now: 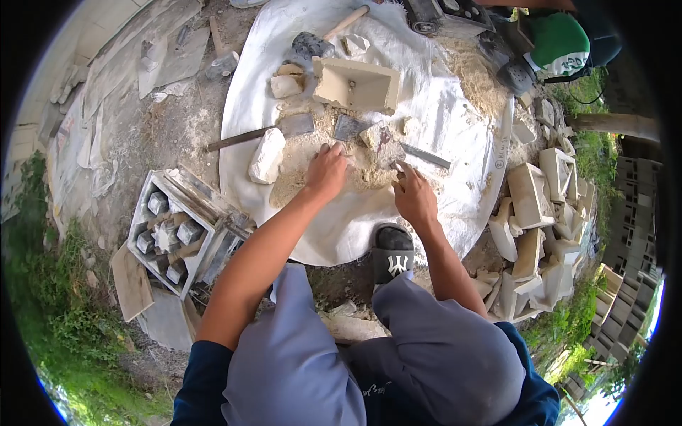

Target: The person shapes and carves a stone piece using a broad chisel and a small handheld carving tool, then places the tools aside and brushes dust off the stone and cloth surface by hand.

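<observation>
My left hand (327,172) rests over pale sandy powder (295,170) on a white sheet (341,238). Its fingers are slightly curled, with nothing visible in them. Just beyond it lies a small dark metal plate (348,128). My right hand (415,195) has its fingers curled in at the powder's right edge; what they hold, if anything, is hard to make out. Close by are a reddish-stained stone block (382,144) and a flat metal bar (426,155). Left of my left hand are a long-handled flat metal tool (295,125) and a white stone chunk (267,156).
A hollow rectangular stone box (356,84) stands on the sheet beyond my hands, near a dark rock (311,45) and a wooden handle (346,23). At left sits a framed mould (174,234). Broken stone boxes (529,241) are piled at right. A green cloth (560,44) is upper right.
</observation>
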